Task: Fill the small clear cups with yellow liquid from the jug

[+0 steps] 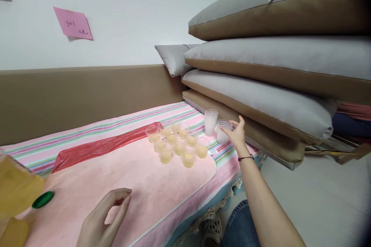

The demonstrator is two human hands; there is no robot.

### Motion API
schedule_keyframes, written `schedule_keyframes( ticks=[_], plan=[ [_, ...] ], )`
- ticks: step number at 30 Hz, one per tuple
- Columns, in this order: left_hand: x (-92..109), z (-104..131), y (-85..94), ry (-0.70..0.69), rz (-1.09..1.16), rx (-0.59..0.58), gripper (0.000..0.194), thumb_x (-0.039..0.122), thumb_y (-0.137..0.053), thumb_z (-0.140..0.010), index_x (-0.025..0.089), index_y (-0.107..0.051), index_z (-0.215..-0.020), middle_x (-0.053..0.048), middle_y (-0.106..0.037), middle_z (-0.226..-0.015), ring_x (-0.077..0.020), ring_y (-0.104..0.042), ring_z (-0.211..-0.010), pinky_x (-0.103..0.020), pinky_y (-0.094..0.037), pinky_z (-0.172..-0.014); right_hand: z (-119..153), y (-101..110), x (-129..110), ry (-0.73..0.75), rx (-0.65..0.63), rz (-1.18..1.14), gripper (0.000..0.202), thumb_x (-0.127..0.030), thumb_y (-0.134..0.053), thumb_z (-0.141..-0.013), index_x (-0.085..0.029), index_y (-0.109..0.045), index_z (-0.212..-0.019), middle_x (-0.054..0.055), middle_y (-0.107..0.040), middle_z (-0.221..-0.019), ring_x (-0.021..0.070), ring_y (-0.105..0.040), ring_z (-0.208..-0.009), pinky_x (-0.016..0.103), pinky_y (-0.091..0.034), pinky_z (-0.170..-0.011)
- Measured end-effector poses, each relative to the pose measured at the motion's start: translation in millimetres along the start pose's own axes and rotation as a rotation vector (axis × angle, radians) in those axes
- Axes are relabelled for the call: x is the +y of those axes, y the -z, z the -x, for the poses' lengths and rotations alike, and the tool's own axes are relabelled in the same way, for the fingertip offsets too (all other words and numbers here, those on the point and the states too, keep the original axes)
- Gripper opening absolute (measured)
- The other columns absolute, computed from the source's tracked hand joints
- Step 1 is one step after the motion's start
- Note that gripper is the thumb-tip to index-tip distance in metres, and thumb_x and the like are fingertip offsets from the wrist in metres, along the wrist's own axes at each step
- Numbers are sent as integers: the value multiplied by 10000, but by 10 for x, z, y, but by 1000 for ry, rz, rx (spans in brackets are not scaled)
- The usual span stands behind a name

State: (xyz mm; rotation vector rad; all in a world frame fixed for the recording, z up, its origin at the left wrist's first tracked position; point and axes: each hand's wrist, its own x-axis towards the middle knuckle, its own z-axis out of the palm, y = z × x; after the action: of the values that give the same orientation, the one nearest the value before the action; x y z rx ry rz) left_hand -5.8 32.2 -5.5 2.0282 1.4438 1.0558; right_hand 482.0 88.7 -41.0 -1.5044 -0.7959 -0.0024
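Head cam, far L: yellow container (20, 189), cut off by frame edge, blurry, shape hard to make out; green cap (43, 199) just beside it.
Back: white wall (130, 7) w/ pink note (72, 23), "301" legible, lower mark unclear; brown padded board (87, 96) below.
Surface: pink mat (145, 185) over striped cloth (130, 124); red plastic sheet (107, 144) along mat's back edge.
L hand: left hand (101, 222) nr mat's front, grip loosely curled, small gap btwn thumb & forefinger tips, nothing held; wrist out of frame.
Filled cups: approx. a dozen clear cups (165, 156) on mat's R end, mouths up, pale yellow contents; overlap, exact no. unclear.
Stacks: far cup stack (211, 122) & near cup stack (222, 133), R of filled cups, mouths up, long axes roughly vertical; near one pt. hidden by thumb.
R hand: right hand (238, 137) at near stack, thumb across rim, forefinger raised; can't tell if grip is closed on it.
Far R: grey-brown cushions (275, 54) piled, cut off by frame.
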Motion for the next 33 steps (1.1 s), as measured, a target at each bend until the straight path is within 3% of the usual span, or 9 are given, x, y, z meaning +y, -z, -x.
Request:
schedule_keyframes(
  ticks=[3, 6, 11, 25, 33],
  plan=[
    [-5, 29, 44, -13, -14, -16, 342, 580, -622, -727, 282, -685, -883, -55, -723, -986, -250, -693, -890, -217, -548, -455, 35, 4, -53, 24, -1, 18, 1020, -401, -802, -628, -183, -249, -1457, 110, -617, -1207, 280, -580, -1139, 492, -431, -999],
    [-57, 55, 88, -41, -52, -6, 320, 559, -606, -757, 291, -677, -916, -49, -716, -1014, -241, -687, -920, -218, -570, -505, 75, 18, -93, 31, -15, 23, 1111, -429, -804, -541, -165, -229, -1454, 137, -622, -1204, 281, -579, -1154, 461, -432, -991],
    [-111, 62, 118, -95, -113, 13, 297, 543, -588, -781, 292, -668, -916, -41, -718, -1034, -231, -690, -934, -244, -601, -611, 131, 52, -144, 28, -11, 27, 1098, -455, -771, -557, -175, -209, -1459, 154, -615, -1211, 277, -596, -1143, 453, -451, -959],
    [-68, 78, 105, -110, -108, 23, 312, 543, -607, -762, 283, -668, -923, -59, -719, -990, -232, -692, -882, -213, -574, -515, 152, 92, -281, 63, 76, 34, 1068, -441, -763, -591, -178, -210, -1467, 144, -619, -1233, 285, -587, -1139, 475, -429, -978],
    [39, 117, 55, -44, -35, 81, 341, 571, -591, -764, 274, -665, -916, -48, -705, -1016, -207, -665, -854, -178, -521, -454, 233, 232, -792, 152, 111, -167, 981, -381, -745, -667, -200, -184, -1452, 155, -531, -1361, 259, -484, -1287, 467, -411, -1018]
  ],
)
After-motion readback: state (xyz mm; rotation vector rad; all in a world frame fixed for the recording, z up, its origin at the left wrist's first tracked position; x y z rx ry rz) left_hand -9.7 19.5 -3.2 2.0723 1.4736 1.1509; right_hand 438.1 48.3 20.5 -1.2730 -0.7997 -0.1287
